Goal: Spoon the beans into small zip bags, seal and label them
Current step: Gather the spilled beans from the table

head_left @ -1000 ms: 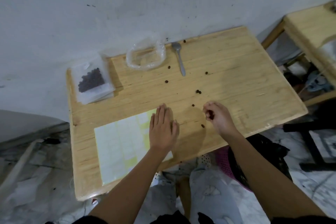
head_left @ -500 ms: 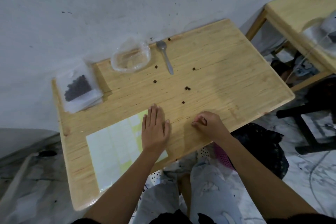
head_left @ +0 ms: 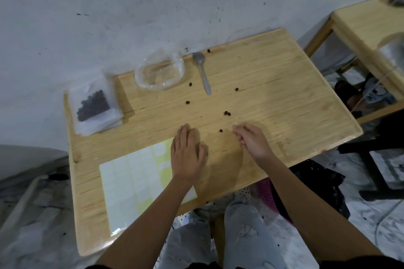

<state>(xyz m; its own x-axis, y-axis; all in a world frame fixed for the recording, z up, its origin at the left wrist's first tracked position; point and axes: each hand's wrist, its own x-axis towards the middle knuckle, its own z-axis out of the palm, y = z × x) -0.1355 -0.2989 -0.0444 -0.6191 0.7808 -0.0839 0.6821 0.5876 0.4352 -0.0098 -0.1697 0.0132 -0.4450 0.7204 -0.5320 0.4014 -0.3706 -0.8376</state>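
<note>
Several dark loose beans (head_left: 227, 113) lie scattered on the wooden table (head_left: 284, 94). My right hand (head_left: 251, 140) rests near the front edge with its fingers curled shut on picked-up beans, which are hidden inside them; one bean (head_left: 220, 130) lies just left of its fingertips. My left hand (head_left: 188, 155) lies flat, palm down, on the right end of the white-and-yellow label sheet (head_left: 135, 181). A zip bag filled with beans (head_left: 94, 105) tops a stack of bags at the back left. An empty clear plastic bowl (head_left: 159, 70) and a grey plastic spoon (head_left: 202, 72) sit by the wall.
The table stands against a grey wall. A second wooden table (head_left: 371, 26) is at the right, with clutter under it. My knees in light jeans (head_left: 240, 225) and a pink basket (head_left: 265, 194) are below the front edge.
My right hand closed over a loose bean near the front edge and took it up; that bean is gone from the table. The left hand stayed on the label sheet. The camera shifted.
</note>
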